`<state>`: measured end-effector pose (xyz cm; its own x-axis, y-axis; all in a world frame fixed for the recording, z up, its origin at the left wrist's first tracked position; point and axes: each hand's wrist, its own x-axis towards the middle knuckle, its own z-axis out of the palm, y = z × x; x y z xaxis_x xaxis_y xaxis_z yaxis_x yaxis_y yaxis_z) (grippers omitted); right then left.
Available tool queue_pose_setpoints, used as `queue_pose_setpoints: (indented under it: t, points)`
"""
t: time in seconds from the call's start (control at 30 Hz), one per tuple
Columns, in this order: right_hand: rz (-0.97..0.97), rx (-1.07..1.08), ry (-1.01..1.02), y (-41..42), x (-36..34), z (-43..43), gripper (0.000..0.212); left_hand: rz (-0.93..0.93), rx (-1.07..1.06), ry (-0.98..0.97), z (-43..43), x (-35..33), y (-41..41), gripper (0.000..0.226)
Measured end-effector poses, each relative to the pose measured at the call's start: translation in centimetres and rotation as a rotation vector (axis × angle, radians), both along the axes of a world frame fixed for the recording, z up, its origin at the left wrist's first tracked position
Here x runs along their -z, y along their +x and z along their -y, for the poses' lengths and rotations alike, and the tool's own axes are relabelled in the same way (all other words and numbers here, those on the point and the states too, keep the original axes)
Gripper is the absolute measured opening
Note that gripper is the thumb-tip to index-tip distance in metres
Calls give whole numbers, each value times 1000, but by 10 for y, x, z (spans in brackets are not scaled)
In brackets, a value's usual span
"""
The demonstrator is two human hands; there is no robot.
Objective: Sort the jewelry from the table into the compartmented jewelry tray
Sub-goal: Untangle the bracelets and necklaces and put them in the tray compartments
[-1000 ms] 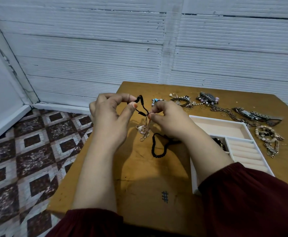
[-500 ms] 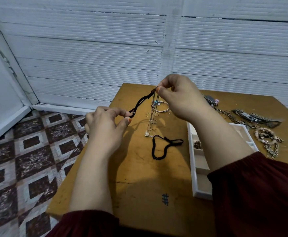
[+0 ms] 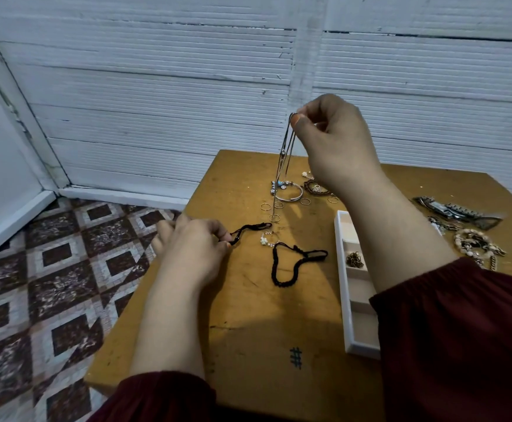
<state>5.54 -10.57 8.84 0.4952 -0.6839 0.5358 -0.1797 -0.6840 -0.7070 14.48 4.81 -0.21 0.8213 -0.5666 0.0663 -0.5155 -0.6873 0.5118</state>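
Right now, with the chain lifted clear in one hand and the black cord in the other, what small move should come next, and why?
Probably carry the right hand sideways and lower the thin chain into the tray. It hangs free of the black cord pinched by the left hand, and the tray compartments nearest the person look empty.

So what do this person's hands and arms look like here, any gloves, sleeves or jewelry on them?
Both hands are bare, no gloves: the left hand and the right hand. No rings, watch or bracelet show on the fingers or wrists. The forearms are uncovered. Dark red sleeves are pushed up toward the elbows, the left sleeve and the right sleeve, whose cuff looks gathered.
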Motion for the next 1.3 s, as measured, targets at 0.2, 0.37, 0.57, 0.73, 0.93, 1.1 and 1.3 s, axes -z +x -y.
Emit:
queue_pose_setpoints:
  t: [0.2, 0.37, 0.57, 0.73, 0.93, 1.1, 1.3]
  points:
    - [50, 85, -4, -1, 8, 3, 6, 10, -34, -19, 1, 1, 3, 5]
    - [-87, 112, -4, -7, 30, 10, 7, 24, -26, -37, 1, -1, 2, 4]
    - [-394, 199, -49, -14, 57, 16, 12, 29, -20, -40, 3, -4, 0, 2]
    - [-634, 234, -69, -19, 64, 15, 15, 32, -14, -52, 3, -4, -1, 4]
    - [-769, 223, -79, -24, 68, 15, 16, 29, -5, -80, 4, -6, -3, 3]
    - [-772, 117, -103, -33, 59, 2, 18, 34, 4, -100, 5, -8, -3, 3]
    - [-910, -71, -121, -41, 66, -31, 33, 45, 7, -99, 8, -9, -6, 5]
